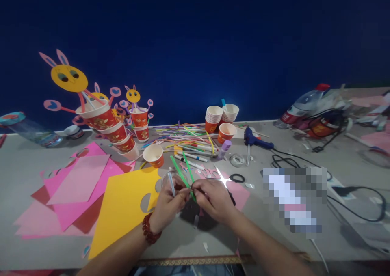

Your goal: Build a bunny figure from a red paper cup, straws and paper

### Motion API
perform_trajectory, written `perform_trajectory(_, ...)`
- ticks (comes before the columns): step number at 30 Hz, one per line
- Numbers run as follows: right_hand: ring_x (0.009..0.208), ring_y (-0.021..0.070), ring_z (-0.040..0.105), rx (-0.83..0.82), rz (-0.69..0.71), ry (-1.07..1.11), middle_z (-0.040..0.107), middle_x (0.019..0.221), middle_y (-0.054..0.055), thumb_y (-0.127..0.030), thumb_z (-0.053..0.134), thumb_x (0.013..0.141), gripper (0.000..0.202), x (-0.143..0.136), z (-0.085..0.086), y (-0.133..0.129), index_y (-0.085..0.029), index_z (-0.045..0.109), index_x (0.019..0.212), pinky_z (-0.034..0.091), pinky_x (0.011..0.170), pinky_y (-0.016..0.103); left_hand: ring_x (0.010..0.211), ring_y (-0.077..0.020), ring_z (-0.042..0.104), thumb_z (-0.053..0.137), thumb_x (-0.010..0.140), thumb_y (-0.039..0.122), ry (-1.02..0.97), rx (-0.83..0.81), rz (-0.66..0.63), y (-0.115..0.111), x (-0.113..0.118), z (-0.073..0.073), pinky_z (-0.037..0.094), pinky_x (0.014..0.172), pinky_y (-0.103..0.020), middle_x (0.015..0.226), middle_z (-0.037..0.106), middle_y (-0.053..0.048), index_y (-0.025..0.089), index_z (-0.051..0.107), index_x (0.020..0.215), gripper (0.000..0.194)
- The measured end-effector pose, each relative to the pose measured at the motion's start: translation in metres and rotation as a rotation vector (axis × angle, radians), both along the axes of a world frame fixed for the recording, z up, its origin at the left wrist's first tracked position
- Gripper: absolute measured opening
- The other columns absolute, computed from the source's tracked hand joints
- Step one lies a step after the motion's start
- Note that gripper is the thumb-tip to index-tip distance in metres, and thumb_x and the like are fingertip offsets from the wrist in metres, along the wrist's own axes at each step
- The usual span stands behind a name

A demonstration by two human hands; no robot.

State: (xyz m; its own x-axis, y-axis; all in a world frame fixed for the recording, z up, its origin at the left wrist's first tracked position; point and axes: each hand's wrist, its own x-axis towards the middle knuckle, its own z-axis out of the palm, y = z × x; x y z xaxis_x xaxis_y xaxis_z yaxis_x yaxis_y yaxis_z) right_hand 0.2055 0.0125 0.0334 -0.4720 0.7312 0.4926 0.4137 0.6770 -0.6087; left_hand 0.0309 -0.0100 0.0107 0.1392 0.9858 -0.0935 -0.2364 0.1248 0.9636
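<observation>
Near the table's front, my left hand [170, 199] and my right hand [213, 199] meet with fingertips almost touching. Both pinch green pipe cleaners [179, 169], whose two long ends rise in a V away from me. A slim pale stick [171, 184], perhaps a pen, also pokes up from the fingers of my left hand. Just beyond my right hand lie scissors [237, 178] with a black handle, partly hidden by the hand, and a pink paper sheet [242, 195]. Left of my left hand is yellow card [122, 203] with round holes cut out.
Pink sheets [81, 178] pile up at left. Decorated red paper cups [100, 117] with yellow bunny faces stand behind. Colourful pipe cleaners [183, 136], markers [195, 156], stacked cups [213, 117] and a blue glue gun [256, 140] lie farther back. Cables [292, 160] run at right.
</observation>
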Motion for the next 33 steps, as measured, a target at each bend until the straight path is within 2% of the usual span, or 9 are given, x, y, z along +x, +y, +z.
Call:
perform_trajectory(4, 0.069, 0.0191, 0.068, 0.019, 0.024, -0.033, 0.075, 0.078, 0.005, -0.017, 0.049, 0.09, 0.013, 0.002, 0.0, 0.002, -0.021, 0.061, 0.087, 0.046, 0.066, 0.028, 0.041, -0.0042, 0.035, 0.072, 0.081, 0.043, 0.01, -0.011, 0.017, -0.001, 0.0, -0.001, 0.023, 0.039, -0.016, 0.056, 0.052, 0.006, 0.02, 0.049, 0.076, 0.033)
perform_trajectory(10, 0.069, 0.0196, 0.07, 0.04, 0.026, -0.059, 0.076, 0.077, 0.004, -0.017, 0.055, 0.086, 0.009, 0.003, -0.001, 0.002, -0.021, 0.064, 0.087, 0.049, 0.066, 0.029, 0.04, -0.0035, 0.032, 0.071, 0.082, 0.04, -0.001, 0.007, 0.003, 0.0, -0.002, -0.005, 0.022, 0.039, -0.016, 0.056, 0.052, 0.006, 0.02, 0.052, 0.076, 0.029)
perform_trajectory(15, 0.07, 0.0198, 0.072, 0.061, 0.024, -0.056, 0.077, 0.077, 0.004, -0.016, 0.057, 0.083, 0.01, 0.003, 0.0, 0.002, -0.021, 0.065, 0.087, 0.051, 0.067, 0.029, 0.044, -0.0057, 0.04, 0.073, 0.08, 0.041, -0.008, 0.014, 0.025, 0.0, -0.001, -0.002, 0.025, 0.041, -0.016, 0.058, 0.053, 0.005, 0.02, 0.052, 0.074, 0.031)
perform_trajectory(22, 0.063, 0.0185, 0.069, 0.084, 0.02, -0.09, 0.076, 0.071, 0.003, -0.016, 0.055, 0.084, 0.012, 0.003, -0.002, 0.005, -0.021, 0.065, 0.083, 0.049, 0.063, 0.028, 0.043, -0.0059, 0.035, 0.07, 0.083, 0.041, 0.016, 0.056, 0.011, -0.001, -0.001, -0.003, 0.026, 0.042, -0.018, 0.058, 0.052, 0.005, 0.02, 0.055, 0.076, 0.027)
perform_trajectory(26, 0.06, 0.0175, 0.067, 0.037, 0.057, -0.044, 0.074, 0.069, 0.003, -0.015, 0.052, 0.083, 0.013, 0.001, -0.003, 0.004, -0.021, 0.063, 0.08, 0.046, 0.061, 0.027, 0.044, -0.0065, 0.036, 0.066, 0.087, 0.041, 0.075, 0.083, -0.013, -0.003, -0.003, -0.004, 0.027, 0.043, -0.02, 0.06, 0.054, 0.003, 0.02, 0.057, 0.079, 0.024)
perform_trajectory(29, 0.057, 0.0156, 0.064, -0.013, 0.035, 0.054, 0.072, 0.066, 0.002, -0.015, 0.05, 0.081, 0.014, -0.003, -0.003, 0.001, -0.021, 0.061, 0.074, 0.044, 0.058, 0.025, 0.046, -0.0068, 0.038, 0.062, 0.09, 0.04, 0.125, 0.109, -0.03, -0.006, -0.004, -0.006, 0.029, 0.045, -0.02, 0.063, 0.055, 0.003, 0.02, 0.055, 0.081, 0.023)
perform_trajectory(33, 0.049, 0.0124, 0.056, -0.167, 0.016, 0.126, 0.065, 0.06, 0.0, -0.016, 0.048, 0.079, 0.016, -0.007, 0.001, -0.001, -0.021, 0.059, 0.069, 0.039, 0.051, 0.022, 0.049, -0.0069, 0.042, 0.062, 0.091, 0.04, 0.08, 0.116, -0.033, -0.008, -0.003, -0.009, 0.032, 0.047, -0.019, 0.064, 0.056, 0.003, 0.02, 0.054, 0.082, 0.024)
